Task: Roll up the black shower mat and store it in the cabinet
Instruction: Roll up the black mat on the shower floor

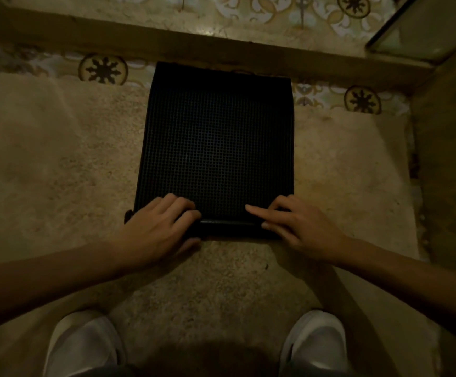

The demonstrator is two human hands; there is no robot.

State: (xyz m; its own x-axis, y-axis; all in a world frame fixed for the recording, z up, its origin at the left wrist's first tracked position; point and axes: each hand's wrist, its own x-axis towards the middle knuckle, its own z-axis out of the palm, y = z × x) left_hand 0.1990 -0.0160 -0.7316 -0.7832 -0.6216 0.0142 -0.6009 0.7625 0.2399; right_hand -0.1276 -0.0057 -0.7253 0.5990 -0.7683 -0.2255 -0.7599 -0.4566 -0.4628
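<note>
Black shower mat (216,142) likely light, floppy, springy; left hand (158,221), right hand (300,227) fingers curled over rolled near edge; grip roll ends

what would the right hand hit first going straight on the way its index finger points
Gliding over the black shower mat, the right hand would probably meet the left hand first; depth is unclear.

The black shower mat (216,142), rectangular with a fine grid texture, lies mostly flat on the floor (58,172), its near edge curled into a thin roll.
</note>
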